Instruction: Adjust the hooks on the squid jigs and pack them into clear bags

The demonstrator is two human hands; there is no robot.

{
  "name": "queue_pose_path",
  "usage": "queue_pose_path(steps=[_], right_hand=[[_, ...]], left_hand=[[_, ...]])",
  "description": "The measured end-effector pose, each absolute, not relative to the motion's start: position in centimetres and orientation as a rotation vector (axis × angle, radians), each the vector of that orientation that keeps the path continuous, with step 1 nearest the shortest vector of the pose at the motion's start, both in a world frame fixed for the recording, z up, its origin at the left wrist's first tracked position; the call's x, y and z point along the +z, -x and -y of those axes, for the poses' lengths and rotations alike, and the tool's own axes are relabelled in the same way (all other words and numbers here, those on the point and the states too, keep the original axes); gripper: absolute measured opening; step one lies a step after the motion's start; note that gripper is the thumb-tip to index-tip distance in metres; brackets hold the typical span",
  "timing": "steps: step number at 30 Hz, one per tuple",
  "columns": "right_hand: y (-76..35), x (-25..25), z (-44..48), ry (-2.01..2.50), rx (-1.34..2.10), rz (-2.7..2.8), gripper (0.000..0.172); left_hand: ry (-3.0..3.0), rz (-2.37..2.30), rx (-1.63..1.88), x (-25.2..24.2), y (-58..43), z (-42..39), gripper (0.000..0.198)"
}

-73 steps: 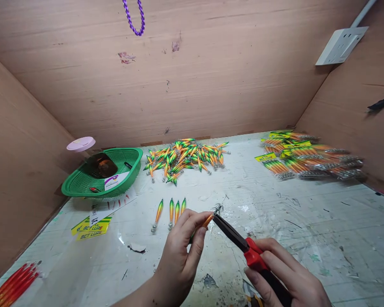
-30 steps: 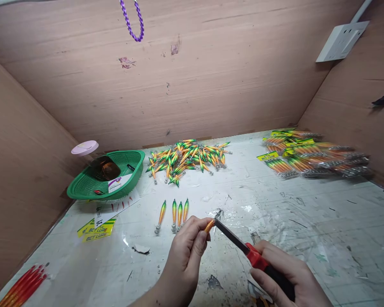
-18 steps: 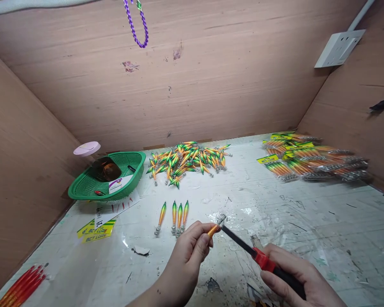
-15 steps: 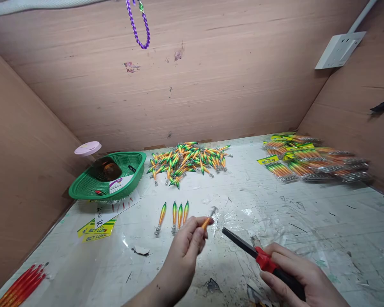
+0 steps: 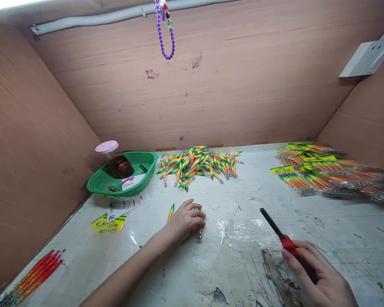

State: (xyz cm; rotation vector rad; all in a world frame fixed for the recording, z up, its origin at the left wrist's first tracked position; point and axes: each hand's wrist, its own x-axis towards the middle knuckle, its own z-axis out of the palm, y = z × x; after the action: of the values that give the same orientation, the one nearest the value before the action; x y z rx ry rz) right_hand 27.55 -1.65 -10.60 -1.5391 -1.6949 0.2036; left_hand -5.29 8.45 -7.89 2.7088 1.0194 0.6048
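Note:
My left hand [image 5: 186, 218] is down at the row of green-and-orange fishing lures on the table, its fingers curled over a lure with a metal hook crown [image 5: 200, 234] showing below them. It covers most of the row; one lure [image 5: 171, 212] shows at its left. My right hand [image 5: 320, 273] grips a long-nosed lighter [image 5: 288, 245] with a red and black handle, its dark nozzle pointing up and left over the tabletop. No flame is visible.
Behind lies a heap of loose lures [image 5: 198, 164]. Packed lures [image 5: 333, 175] are stacked at the right. A green basket [image 5: 147, 181] holding a lidded jar [image 5: 120, 164] stands left, near yellow labels [image 5: 110, 226]. Red lures [image 5: 40, 273] lie front left. A purple beaded cord [image 5: 160, 38] hangs above.
My left hand has moved from beside the lighter to the row of lures, lowering the lure to the table. The lighter has swung away to the right. The camera view has shifted.

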Motion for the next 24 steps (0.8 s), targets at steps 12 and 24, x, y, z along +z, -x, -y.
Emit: queue_pose_path(steps=[12, 24], right_hand=[[-27.2, -12.4, 1.8, 1.617, 0.136, 1.466, 0.034], [-26.5, -11.2, 1.7, 1.591, 0.177, 1.489, 0.03]], left_hand=[[-2.599, -1.364, 0.451, -4.2, 6.1, -10.1, 0.021], [-2.644, -0.983, -0.021, -3.4, 3.4, -11.7, 0.013]])
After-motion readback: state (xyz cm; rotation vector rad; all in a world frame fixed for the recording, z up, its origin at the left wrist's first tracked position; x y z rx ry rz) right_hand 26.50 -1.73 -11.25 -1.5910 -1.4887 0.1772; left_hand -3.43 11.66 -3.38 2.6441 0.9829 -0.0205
